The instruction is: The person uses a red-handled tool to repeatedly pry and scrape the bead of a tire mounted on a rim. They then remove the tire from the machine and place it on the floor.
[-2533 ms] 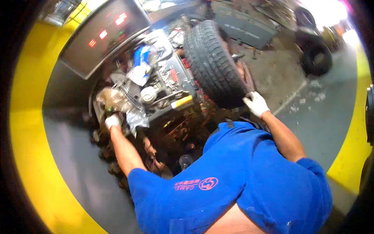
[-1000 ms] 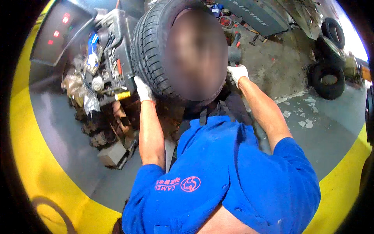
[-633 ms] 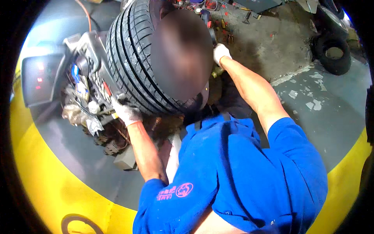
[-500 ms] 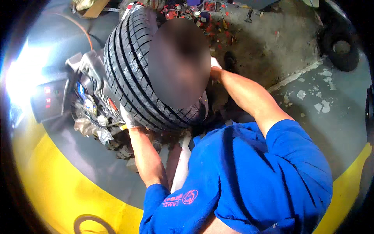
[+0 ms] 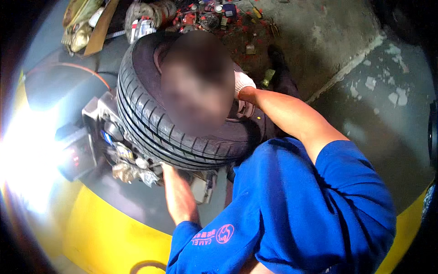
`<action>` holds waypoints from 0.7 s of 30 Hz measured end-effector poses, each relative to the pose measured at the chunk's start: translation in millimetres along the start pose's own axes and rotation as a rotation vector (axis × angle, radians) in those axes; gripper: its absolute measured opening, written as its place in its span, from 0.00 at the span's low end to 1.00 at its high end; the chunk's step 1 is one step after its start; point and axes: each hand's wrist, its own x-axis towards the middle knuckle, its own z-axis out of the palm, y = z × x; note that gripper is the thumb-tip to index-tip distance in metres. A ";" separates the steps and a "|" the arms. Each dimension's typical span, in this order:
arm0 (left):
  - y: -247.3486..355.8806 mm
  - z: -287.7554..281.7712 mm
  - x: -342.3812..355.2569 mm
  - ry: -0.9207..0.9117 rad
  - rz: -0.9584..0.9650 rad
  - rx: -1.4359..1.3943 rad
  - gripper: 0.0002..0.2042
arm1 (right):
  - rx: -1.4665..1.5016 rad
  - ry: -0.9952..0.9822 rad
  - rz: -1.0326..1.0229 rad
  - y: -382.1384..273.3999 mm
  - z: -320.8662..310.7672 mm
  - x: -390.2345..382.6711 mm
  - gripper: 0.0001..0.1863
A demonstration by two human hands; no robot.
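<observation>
A large black tire [image 5: 137, 109] on a wheel rim is held tilted in front of my body, its sidewall turned partly upward. My right hand [image 5: 245, 82], in a white knitted glove, grips the wheel on its right side; a blurred oval hides part of the fingers. At the lower left, my left hand [image 5: 167, 167] reaches under the tread and bears the tire from below. Its fingers are hidden behind the tread. The blurred oval also covers much of the wheel's middle.
Left of the tire stands a grey machine [image 5: 98, 109] cluttered with small parts, beside a panel [image 5: 75, 153] with red lit digits and a glaring light. Tools and red debris [image 5: 196, 18] lie at the back. A cardboard piece [image 5: 101, 32] sits far left; yellow floor paint [image 5: 114, 214] curves nearby.
The tire has tipped, so its sidewall shows more and its tread less. My left hand has slipped further underneath it. The view has shifted, and the right glove shows more.
</observation>
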 end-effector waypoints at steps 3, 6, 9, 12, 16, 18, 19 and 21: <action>22.6 8.1 -58.0 -0.184 0.305 0.395 0.16 | -0.094 0.074 0.198 -15.2 -0.1 -3.4 0.21; 7.6 8.3 -56.1 -0.171 0.502 0.621 0.14 | -0.078 0.060 0.251 -17.1 -12.3 -3.7 0.22; 11.7 22.3 -69.9 -0.150 0.562 0.691 0.13 | -0.162 0.060 0.211 -25.9 -9.4 -6.2 0.20; -12.8 51.4 -57.4 -0.191 0.530 0.648 0.15 | -0.131 0.064 0.232 -21.2 -5.9 -2.8 0.22; -17.8 61.8 -57.3 -0.173 0.536 0.627 0.16 | -0.145 0.065 0.208 -26.3 -1.4 -2.9 0.17; -21.6 62.2 -59.0 -0.172 0.533 0.631 0.16 | -0.131 0.078 0.179 -30.6 0.7 -4.2 0.17; -20.7 61.1 -59.7 -0.170 0.528 0.634 0.16 | -0.126 0.077 0.177 -28.4 1.2 -2.5 0.17; -23.7 58.4 -54.6 -0.177 0.535 0.640 0.17 | -0.112 0.077 0.179 -26.2 2.6 -0.4 0.17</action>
